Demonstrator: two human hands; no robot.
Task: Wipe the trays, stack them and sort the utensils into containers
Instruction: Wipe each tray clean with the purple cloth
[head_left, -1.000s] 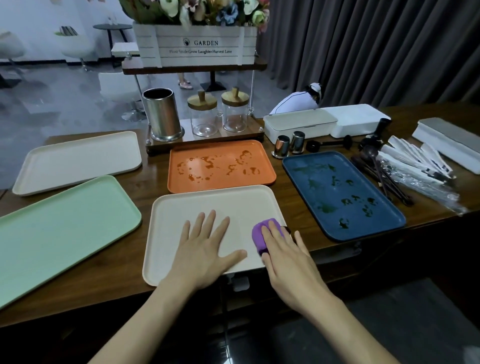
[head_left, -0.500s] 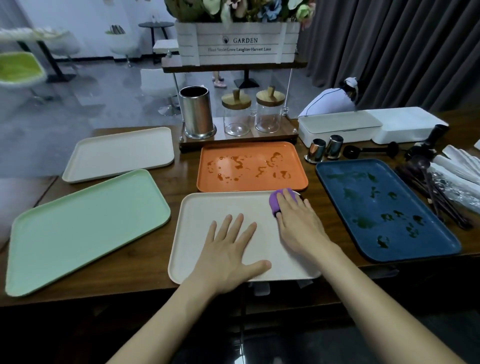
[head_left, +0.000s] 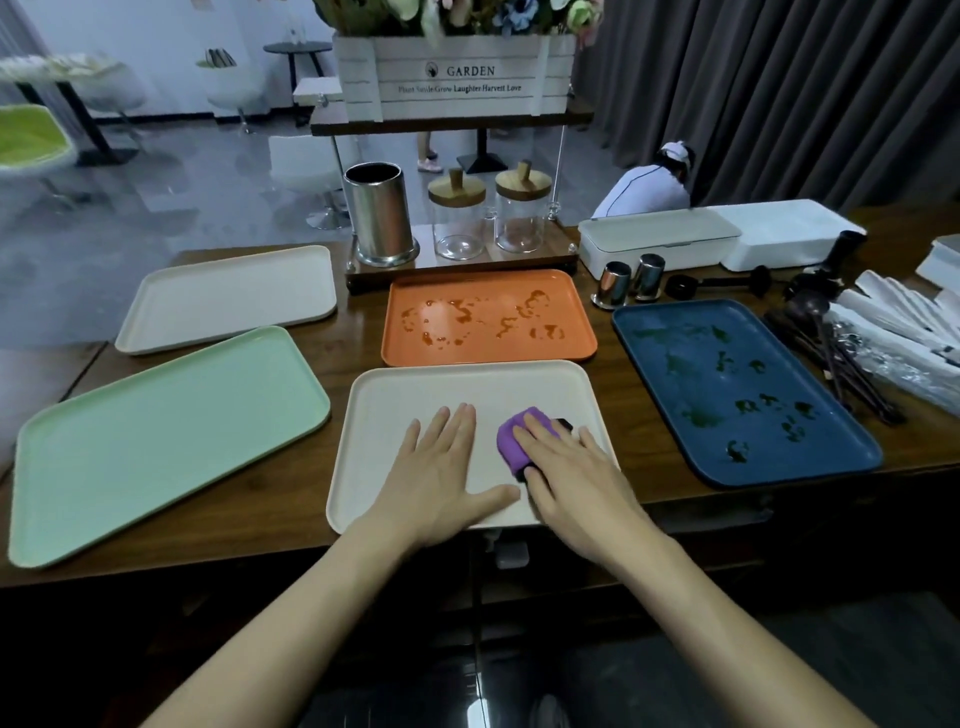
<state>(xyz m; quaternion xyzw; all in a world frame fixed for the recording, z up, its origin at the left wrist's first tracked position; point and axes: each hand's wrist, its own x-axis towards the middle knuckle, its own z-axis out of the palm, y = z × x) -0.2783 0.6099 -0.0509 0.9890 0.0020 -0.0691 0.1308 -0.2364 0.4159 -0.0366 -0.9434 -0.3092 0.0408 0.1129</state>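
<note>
The cream rectangular plastic tray (head_left: 415, 395) looks spotless, left hand (head_left: 441, 470) spread flat on it, right hand (head_left: 574, 475) curled over a purple sponge (head_left: 511, 441).

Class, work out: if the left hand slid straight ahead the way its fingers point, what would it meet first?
The left hand would probably meet the far rim of the cream tray first, the orange tray beyond.

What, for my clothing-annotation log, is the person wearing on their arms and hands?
Nothing that shows. Both forearms are bare down to the bottom edge of the picture, with no sleeves in view. The left hand and the right hand show no gloves, rings, watch or bracelet.
</note>
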